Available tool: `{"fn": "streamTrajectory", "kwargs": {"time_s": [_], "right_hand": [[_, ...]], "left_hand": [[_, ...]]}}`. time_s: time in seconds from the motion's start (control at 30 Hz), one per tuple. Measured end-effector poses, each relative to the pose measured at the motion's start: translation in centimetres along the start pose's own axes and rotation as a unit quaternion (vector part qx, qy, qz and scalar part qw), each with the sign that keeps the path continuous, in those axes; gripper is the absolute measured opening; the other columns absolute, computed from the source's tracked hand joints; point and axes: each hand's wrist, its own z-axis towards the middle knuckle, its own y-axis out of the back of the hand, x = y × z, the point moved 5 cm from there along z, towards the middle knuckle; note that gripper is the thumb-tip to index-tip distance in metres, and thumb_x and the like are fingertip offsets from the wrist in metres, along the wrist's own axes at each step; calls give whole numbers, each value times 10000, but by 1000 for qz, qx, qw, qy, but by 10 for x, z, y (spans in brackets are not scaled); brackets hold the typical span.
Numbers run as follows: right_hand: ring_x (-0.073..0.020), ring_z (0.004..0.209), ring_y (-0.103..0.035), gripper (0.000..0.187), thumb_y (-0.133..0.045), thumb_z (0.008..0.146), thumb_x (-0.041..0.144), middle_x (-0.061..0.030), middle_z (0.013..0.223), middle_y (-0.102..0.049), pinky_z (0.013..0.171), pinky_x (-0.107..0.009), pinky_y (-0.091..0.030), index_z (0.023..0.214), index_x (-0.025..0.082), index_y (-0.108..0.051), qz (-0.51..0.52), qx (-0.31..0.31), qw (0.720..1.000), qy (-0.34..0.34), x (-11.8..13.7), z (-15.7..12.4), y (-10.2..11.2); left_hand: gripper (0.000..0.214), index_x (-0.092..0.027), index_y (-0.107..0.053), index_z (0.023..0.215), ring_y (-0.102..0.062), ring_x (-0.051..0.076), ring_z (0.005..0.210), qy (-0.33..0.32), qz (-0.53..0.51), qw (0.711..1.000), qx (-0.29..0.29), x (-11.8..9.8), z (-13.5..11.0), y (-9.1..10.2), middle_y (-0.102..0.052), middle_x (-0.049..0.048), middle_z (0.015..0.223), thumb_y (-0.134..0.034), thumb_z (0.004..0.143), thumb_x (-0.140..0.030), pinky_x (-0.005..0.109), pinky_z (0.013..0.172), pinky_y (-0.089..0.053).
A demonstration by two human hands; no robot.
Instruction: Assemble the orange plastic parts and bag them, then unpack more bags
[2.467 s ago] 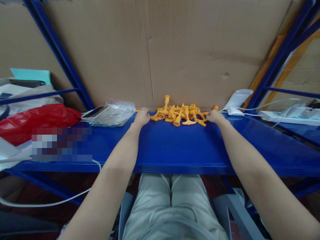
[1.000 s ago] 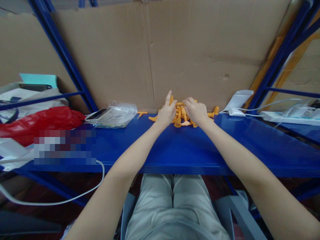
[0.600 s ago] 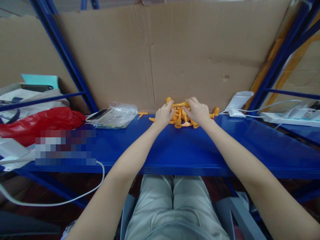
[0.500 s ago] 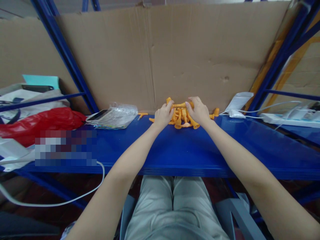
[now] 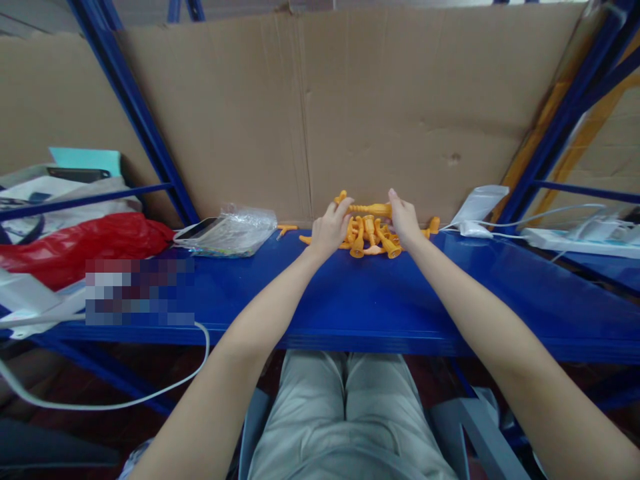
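Note:
A ribbed orange plastic rod [image 5: 370,210] is held level above the shelf, between my two hands. My left hand [image 5: 330,227] is closed around its left end, where a short orange knob sticks up past the fingers. At the rod's right end is my right hand [image 5: 405,219], thumb raised and the other fingers mostly hidden; it appears to grip that end. Under and between the hands lies a pile of orange plastic pieces [image 5: 371,230], several with flared, hollow ends. A small orange T-shaped piece [image 5: 287,229] with a thin shaft lies apart, left of my left hand.
The blue metal shelf [image 5: 360,300] backs onto a cardboard sheet [image 5: 380,107]. To the left lie a clear plastic bag [image 5: 235,233], a phone [image 5: 200,229] and a red bag [image 5: 90,247]. White cables and a power strip [image 5: 580,240] are on the right.
My right hand has shifted slightly right along the rod, and more of the rod's length shows between the hands. My left hand stays at its end.

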Motion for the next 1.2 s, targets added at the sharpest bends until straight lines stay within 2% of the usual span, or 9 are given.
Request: {"fn": "streamTrajectory", "kwargs": {"time_s": [0.13,0.23,0.37,0.6,0.77,0.93,1.2], "right_hand": [[-150,572,-433,445,-398,919,583,35,549,-369,568,-293,-375,635,241,-378,-88,-36,994,58,5,-1,6],[-160,618,-448,394,-352,953,457,13,580,-420,634,-310,-372,627,238,-381,-175,-61,975,124,13,-5,12],[-177,655,-489,360,-307,969,410,-7,609,-465,664,-314,-370,683,234,-436,-243,-68,949,187,21,-10,17],[-228,727,-578,362,-290,966,445,-67,696,-584,671,-321,-386,815,228,-536,-354,-9,909,220,25,-17,15],[-240,817,-605,352,-299,961,455,-101,837,-646,711,-325,-411,926,214,-553,-372,32,892,256,29,-23,12],[-240,863,-611,344,-307,958,432,-109,958,-650,732,-333,-429,1043,200,-546,-377,64,879,284,33,-28,11],[-240,925,-595,365,-312,970,427,-128,1063,-626,771,-346,-457,1126,191,-543,-389,92,861,315,33,-27,10]], "left_hand": [[348,-272,-517,1320,-647,173,963,-35,-32,999,-10,-1,0,-1,-634,76,1172,-446,980,-292,265,799,-536],[317,-257,-530,1280,-643,181,1012,-61,-67,996,-18,-1,1,-3,-640,69,1178,-441,981,-315,300,877,-531],[301,-251,-530,1255,-631,194,1081,-63,-110,992,-9,-2,2,-6,-644,50,1192,-465,969,-321,369,988,-496],[309,-229,-572,1219,-650,208,1060,-4,-137,989,50,1,4,-10,-676,56,1168,-547,916,-279,349,965,-490],[286,-222,-598,1181,-669,189,990,20,-137,990,40,7,3,-9,-696,55,1137,-570,901,-266,286,894,-501],[288,-228,-595,1189,-675,188,947,30,-135,990,30,10,4,-7,-707,41,1081,-566,908,-281,298,880,-504],[284,-230,-606,1183,-665,186,985,28,-136,990,19,12,6,-4,-698,38,1131,-555,904,-240,317,916,-505]]}}
